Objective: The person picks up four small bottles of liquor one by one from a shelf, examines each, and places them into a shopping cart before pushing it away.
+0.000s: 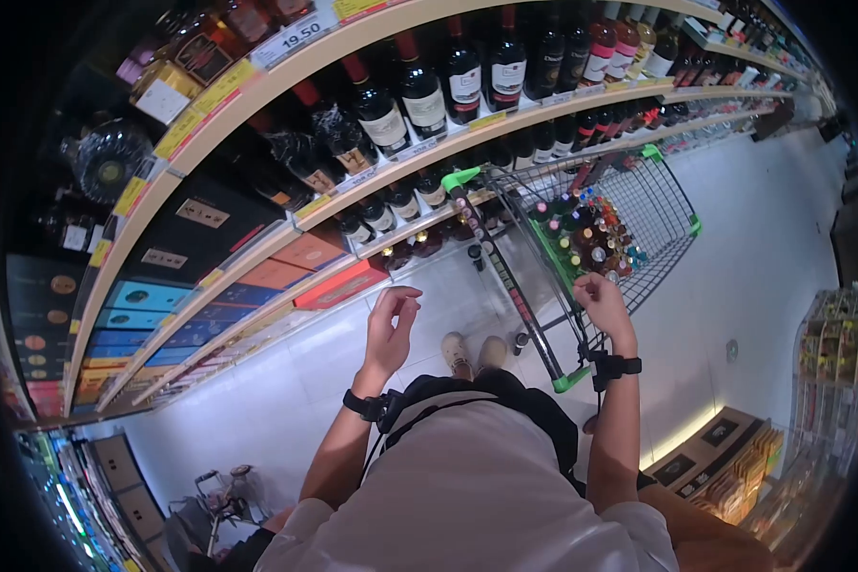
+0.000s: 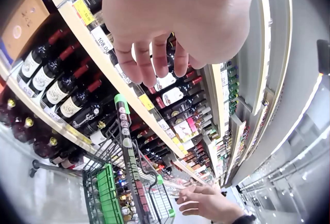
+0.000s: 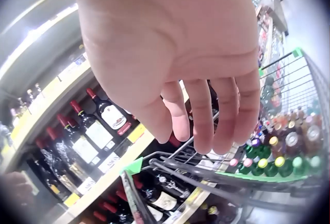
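Top shelf edge, head view: white price tag (image 1: pixel 291 40), we read "19.50".

Shelf edge, left wrist view: white tag (image 2: pixel 101 42), we read "108.0"; what follows is unclear.

Wine bottle labels (image 1: pixel 427 107) and the printed strip on the cart handle (image 1: pixel 507 278) carry lettering, but it is too small for us to read.

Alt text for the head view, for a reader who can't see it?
A person stands in a wine aisle with both hands raised and empty: the left hand in mid-air, the right hand over a green-trimmed wire cart of small bottles. Shelves of wine bottles run alongside.
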A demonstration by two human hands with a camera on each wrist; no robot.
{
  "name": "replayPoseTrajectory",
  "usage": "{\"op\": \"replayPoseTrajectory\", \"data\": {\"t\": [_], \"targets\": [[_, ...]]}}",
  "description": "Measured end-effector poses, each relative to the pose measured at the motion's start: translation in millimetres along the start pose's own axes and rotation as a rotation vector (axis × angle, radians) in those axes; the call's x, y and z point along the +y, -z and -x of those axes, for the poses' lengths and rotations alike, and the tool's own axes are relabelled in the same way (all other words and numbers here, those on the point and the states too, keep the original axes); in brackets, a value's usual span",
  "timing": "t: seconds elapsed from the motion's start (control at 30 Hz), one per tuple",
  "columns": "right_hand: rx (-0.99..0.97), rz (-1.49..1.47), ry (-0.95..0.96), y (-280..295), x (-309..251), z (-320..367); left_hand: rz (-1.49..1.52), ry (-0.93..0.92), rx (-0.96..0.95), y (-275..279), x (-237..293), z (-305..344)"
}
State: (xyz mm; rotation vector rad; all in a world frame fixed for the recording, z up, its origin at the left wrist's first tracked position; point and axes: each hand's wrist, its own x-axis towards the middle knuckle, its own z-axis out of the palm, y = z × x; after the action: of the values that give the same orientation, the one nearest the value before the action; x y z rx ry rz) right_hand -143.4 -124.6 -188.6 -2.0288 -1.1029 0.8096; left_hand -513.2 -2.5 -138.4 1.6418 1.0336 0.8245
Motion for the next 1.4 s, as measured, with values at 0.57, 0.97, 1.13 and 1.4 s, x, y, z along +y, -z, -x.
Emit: {"op": "replayPoseTrajectory", "data": {"t": [0.57,0.97,1.13,1.4], "targets": [[0.130,-0.024,-0.268,12.4,45.3,89.6,0.028,-0.139,-0.499,-60.8,9.9,-45.0],[0.053,-0.010,-0.202,80.7,106.0,90.8,-0.022,-0.065,-0.449,-158.5,35.3,-2.2],[-0.035,0.007,-0.137,151.1,158.7,106.7,-0.096,-0.068,-0.308,-238.4,55.1,29.8],[0.019,-0.078,-0.123,237.7,247.3,124.9,-0.133,-0.062,-0.296,-325.7,103.7,67.2]]}}
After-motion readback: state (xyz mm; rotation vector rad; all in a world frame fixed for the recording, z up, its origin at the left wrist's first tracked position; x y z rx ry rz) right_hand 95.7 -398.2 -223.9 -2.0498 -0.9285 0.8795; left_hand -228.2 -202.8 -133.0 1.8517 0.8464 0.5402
